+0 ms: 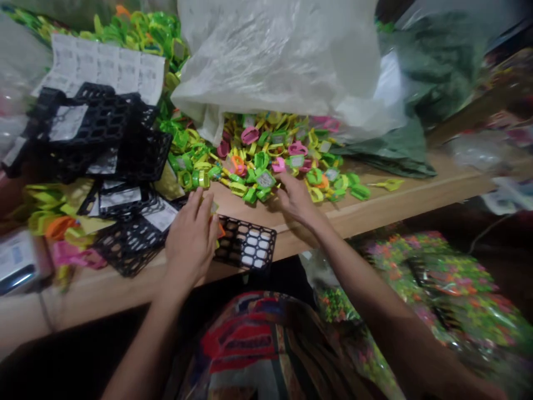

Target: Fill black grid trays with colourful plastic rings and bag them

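1. Head view, centre of the frame: the right hand (296, 199) is reaching into a heap of neon plastic looped pieces (258, 161), its fingers spread wide, with the fingertips (280, 176) touching the heap's near edge beside a pink piece. It is holding nothing visible.
2. Head view, lower centre-left: the left hand (191, 241) is curling narrowly above a black perforated plastic tray (245, 243), fingers bunched around a small yellow-and-orange piece (215, 218). The piece is partly hidden, so I cannot tell how firmly it is held.
3. Step in hand, as judged: the hands are working between the loose heap and the tray's white-backed cells. The next move calls for separating one piece from the tangle.
4. Materials, upper left: stacked black grid trays (104, 133) are lying beneath a printed paper label sheet (104, 69), their lattices rigid and angular.
5. Upper centre: a crinkled translucent polythene sack (270, 55) is drooping over the heap.
6. Lower edge: the pale wooden worktop (375, 214) is bearing everything, while a clear bag of multicoloured pieces (441, 294) is resting at lower right.
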Demonstrator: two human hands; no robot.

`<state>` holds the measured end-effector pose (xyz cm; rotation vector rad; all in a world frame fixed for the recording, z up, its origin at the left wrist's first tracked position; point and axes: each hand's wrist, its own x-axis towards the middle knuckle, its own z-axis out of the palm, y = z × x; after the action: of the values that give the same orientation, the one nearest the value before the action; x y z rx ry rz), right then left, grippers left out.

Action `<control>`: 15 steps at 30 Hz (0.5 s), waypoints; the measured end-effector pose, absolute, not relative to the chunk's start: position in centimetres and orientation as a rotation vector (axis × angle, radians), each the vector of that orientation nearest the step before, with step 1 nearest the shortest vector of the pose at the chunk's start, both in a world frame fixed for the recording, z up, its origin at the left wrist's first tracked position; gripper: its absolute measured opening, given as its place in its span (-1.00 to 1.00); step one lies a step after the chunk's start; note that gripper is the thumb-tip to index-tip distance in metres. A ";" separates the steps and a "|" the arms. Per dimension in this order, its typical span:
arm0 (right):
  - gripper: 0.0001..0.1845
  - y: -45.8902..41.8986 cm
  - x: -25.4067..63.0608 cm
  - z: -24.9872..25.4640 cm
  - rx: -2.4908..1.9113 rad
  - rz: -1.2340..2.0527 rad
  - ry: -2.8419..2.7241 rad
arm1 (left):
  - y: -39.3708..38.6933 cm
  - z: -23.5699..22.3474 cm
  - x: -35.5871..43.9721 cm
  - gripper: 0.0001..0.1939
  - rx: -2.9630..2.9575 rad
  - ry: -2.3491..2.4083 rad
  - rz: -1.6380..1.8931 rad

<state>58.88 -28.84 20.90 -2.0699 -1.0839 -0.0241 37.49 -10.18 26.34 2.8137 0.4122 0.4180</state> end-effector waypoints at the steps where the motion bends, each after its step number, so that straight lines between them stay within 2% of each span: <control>1: -0.78 -28.0 57.4 21.0 -1.982 0.070 -1.083 | -10.1 26.3 37.5 -0.45 2.804 0.400 0.417; 7: -0.90 -22.9 50.7 18.6 -1.642 0.535 -1.041 | -10.1 25.8 37.5 -0.38 2.820 0.357 0.415; 15: -0.64 -22.0 49.4 15.1 -1.711 0.252 -1.351 | -10.2 26.8 37.6 -0.41 2.788 0.362 0.344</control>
<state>49.37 -21.95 15.14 -1.7115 -1.3510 0.2521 37.58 -10.16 26.82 2.7882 0.3620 0.3441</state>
